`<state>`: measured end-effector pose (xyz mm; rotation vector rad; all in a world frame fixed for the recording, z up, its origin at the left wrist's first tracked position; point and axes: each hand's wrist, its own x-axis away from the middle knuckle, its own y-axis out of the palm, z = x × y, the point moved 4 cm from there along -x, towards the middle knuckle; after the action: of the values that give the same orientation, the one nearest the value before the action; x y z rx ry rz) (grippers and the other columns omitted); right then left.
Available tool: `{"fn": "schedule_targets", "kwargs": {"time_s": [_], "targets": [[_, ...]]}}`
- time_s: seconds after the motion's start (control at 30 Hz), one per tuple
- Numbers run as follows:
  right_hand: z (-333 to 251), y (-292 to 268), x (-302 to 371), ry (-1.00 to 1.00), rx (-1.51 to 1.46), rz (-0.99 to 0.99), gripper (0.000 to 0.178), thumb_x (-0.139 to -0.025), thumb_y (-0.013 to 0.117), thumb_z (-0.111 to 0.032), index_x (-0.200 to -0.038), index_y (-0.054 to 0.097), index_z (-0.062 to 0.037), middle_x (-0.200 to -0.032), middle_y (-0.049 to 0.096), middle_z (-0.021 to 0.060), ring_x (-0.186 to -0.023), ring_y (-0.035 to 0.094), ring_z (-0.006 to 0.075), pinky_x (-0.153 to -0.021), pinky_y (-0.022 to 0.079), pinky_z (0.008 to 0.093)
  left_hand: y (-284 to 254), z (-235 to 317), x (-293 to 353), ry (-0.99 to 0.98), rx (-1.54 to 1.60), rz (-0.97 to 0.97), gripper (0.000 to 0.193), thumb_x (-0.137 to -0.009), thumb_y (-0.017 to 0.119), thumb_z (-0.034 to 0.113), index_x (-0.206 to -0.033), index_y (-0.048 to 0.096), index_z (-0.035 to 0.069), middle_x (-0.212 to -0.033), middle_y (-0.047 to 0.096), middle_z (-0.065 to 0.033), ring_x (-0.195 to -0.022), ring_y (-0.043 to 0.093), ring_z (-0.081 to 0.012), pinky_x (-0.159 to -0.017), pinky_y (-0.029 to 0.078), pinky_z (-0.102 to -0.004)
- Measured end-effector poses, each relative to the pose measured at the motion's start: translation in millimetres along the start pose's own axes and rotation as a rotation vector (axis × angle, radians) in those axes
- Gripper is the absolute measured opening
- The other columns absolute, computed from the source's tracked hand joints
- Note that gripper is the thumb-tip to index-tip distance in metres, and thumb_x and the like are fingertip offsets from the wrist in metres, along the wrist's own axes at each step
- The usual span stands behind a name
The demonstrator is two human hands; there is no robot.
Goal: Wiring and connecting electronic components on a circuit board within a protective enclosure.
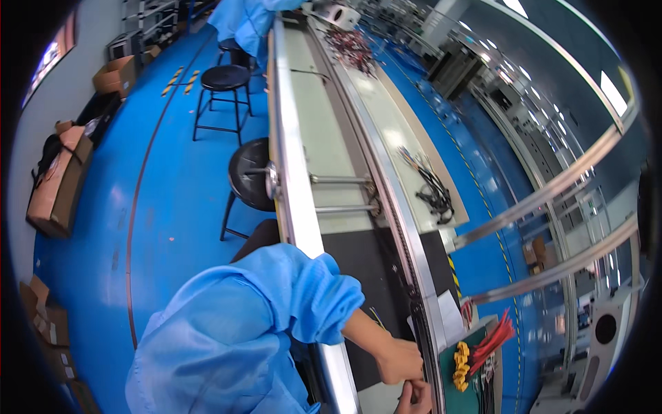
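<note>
My left hand (398, 360) reaches in from a blue sleeve, its fingers curled down beside the inner edge of a long metal conveyor rail (412, 276). Just below it, at the lower edge of the picture, my right hand (415, 399) is partly cut off, with its fingers bent together close to the left. What either hand grips, if anything, is hidden or too small to name. Thin wires (376, 317) stick up near my left wrist. Right of the rail, a bundle of yellow connectors (461, 366) and a bunch of red wires (493, 341) lie over a green mat (455, 400).
Two metal rods (341, 179) cross the conveyor frame ahead. Black cables (434, 193) and a heap of wires (350, 50) lie on the side shelf. Black stools (226, 79) stand left, where a co-worker in blue (241, 21) is at the far end. Cardboard boxes (62, 179) line the wall.
</note>
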<state>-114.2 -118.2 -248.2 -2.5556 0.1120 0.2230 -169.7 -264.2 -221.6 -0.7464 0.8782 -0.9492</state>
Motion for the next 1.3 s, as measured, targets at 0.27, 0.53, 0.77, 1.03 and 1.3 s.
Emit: {"fn": "schedule_targets", "kwargs": {"time_s": [0.27,0.53,0.77,1.03,1.3], "targets": [[-22,-7,-2,-0.279,0.304,0.059,0.020,-0.080,0.052,-0.003,-0.100,0.056,-0.0005,-0.105,0.056,0.0177,-0.087,0.055,0.0255,-0.077,0.045,0.0304,11,-16,-4,-0.106,0.313,-0.006,0.019,-0.084,0.051,0.019,-0.077,0.060,0.003,-0.065,0.062,-0.0120,-0.057,0.056,-0.0331,-0.054,0.046,-0.0388],[-61,11,-18,-0.428,0.445,0.201,0.036,-0.075,0.053,-0.001,-0.112,0.054,-0.0017,-0.126,0.045,0.0182,-0.111,0.046,0.0323,-0.097,0.035,0.0387,5,-34,-5,-0.259,0.528,-0.008,0.022,-0.084,0.053,0.021,-0.073,0.057,0.003,-0.060,0.059,-0.0080,-0.053,0.054,-0.0293,-0.052,0.043,-0.0372],[-42,7,-24,-0.362,0.495,0.111,0.040,-0.067,0.061,-0.001,-0.107,0.058,-0.0003,-0.121,0.051,0.0165,-0.103,0.049,0.0286,-0.087,0.040,0.0353,-6,-38,-3,-0.293,0.384,0.088,0.019,-0.081,0.056,0.020,-0.070,0.056,0.004,-0.061,0.059,-0.0086,-0.053,0.053,-0.0297,-0.052,0.043,-0.0368],[-8,1,-19,-0.021,0.248,0.148,0.015,-0.073,0.065,-0.005,-0.084,0.064,0.0047,-0.073,0.062,0.0088,-0.066,0.058,0.0178,-0.061,0.044,0.0239,0,-42,-6,-0.279,0.265,0.201,0.013,-0.083,0.056,0.018,-0.085,0.053,0.005,-0.070,0.061,-0.0095,-0.057,0.055,-0.0306,-0.055,0.044,-0.0391],[14,-13,-21,0.433,-0.397,0.239,0.018,-0.083,0.060,-0.013,-0.078,0.065,0.0041,-0.058,0.059,0.0071,-0.052,0.053,0.0136,-0.053,0.043,0.0204,15,-50,-7,-0.170,0.398,0.182,0.012,-0.085,0.054,0.011,-0.097,0.052,0.007,-0.080,0.060,-0.0117,-0.064,0.057,-0.0304,-0.056,0.044,-0.0377]]}}
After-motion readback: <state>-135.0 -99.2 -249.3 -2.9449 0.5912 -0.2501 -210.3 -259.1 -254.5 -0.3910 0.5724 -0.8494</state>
